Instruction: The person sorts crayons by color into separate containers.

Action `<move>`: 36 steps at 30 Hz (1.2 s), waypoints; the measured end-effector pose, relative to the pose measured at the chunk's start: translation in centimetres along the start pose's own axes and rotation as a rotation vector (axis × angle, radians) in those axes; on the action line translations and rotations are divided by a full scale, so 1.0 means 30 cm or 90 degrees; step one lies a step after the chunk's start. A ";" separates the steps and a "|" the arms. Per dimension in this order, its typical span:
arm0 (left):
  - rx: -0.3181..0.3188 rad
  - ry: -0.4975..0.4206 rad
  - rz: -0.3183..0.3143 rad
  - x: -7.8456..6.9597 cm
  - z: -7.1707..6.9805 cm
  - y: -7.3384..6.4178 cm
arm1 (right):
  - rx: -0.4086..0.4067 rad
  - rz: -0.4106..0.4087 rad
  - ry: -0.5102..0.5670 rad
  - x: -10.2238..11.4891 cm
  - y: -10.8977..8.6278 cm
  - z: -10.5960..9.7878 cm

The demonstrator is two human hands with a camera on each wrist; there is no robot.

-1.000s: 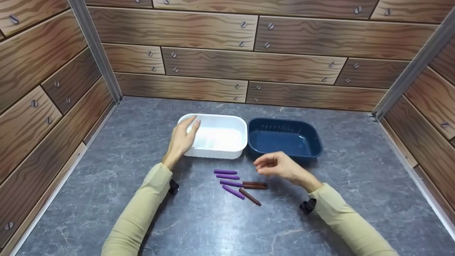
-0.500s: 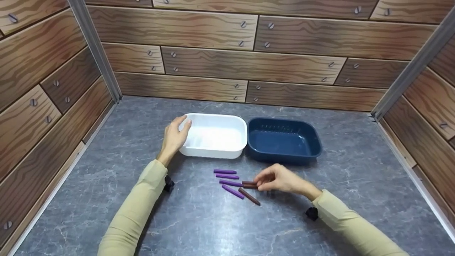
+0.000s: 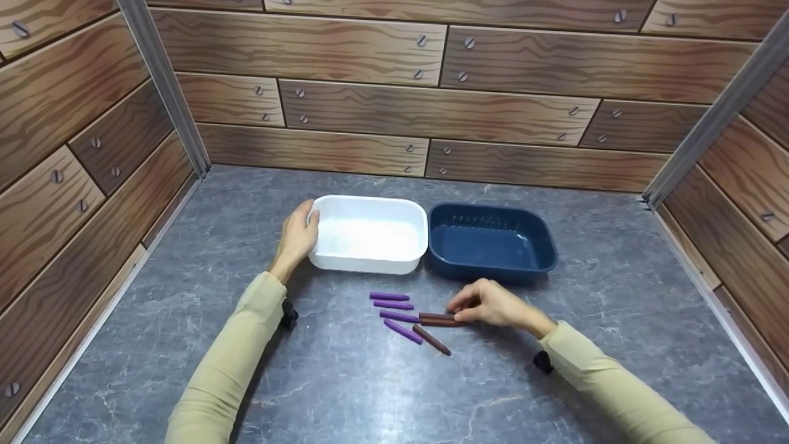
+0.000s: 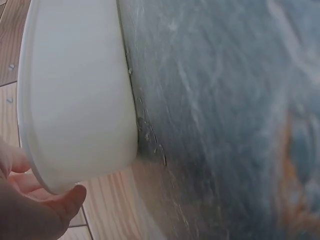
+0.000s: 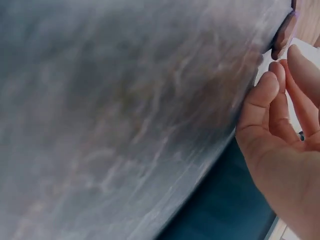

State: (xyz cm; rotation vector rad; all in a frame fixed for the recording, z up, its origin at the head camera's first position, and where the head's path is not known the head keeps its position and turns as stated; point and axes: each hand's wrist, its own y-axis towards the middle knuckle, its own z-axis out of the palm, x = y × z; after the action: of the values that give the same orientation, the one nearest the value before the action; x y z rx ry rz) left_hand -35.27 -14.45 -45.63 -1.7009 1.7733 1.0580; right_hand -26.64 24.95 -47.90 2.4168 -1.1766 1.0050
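My left hand (image 3: pixel 298 234) grips the left end of the white bin (image 3: pixel 370 265), thumb over the rim and fingers along the outside; the left wrist view has the hand (image 4: pixel 40 200) at the bin's end wall. My right hand (image 3: pixel 493 303), fingers loosely bent, hovers at the right ends of two brown crayons (image 3: pixel 436 316) lying side by side. In the right wrist view a brown crayon (image 5: pixel 285 35) lies just beyond the fingertips, with nothing between them. Another brown crayon (image 3: pixel 431 340) lies diagonally in front. Several purple crayons (image 3: pixel 392 305) lie to the left.
A dark blue bin (image 3: pixel 493 271) stands directly right of the white one. Wood-patterned walls (image 3: pixel 345 105) enclose the grey marbled table (image 3: pixel 370 401) at the back and on both sides.
My left hand has moved left from over the white bin onto its left rim. My right hand came down to the brown crayons, then drew back slightly to their right ends.
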 end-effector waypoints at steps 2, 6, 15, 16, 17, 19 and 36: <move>0.001 0.003 -0.002 0.005 0.000 0.004 | 0.005 -0.007 -0.004 -0.003 0.004 0.001; -0.001 0.014 0.007 0.014 0.000 0.006 | 0.012 -0.012 -0.013 -0.004 0.009 0.001; 0.012 0.038 0.027 0.023 0.001 0.003 | 0.030 -0.009 -0.022 -0.008 0.007 -0.007; 0.018 0.041 0.026 0.025 0.000 0.004 | 0.032 -0.010 -0.024 -0.008 0.008 -0.008; 0.023 0.043 0.026 0.027 -0.001 0.006 | 0.034 -0.012 -0.026 -0.009 0.008 -0.010; 0.028 0.046 0.029 0.030 -0.003 0.008 | 0.032 -0.015 -0.033 -0.008 0.010 -0.011; 0.042 -0.102 -0.057 0.071 -0.003 0.012 | 0.025 -0.040 -0.045 -0.021 0.013 -0.015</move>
State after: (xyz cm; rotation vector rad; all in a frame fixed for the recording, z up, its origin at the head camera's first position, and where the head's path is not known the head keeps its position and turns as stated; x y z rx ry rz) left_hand -35.87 -15.86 -47.14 -1.5928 1.6004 1.0541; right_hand -27.41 25.30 -48.05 2.5230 -1.1047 0.9405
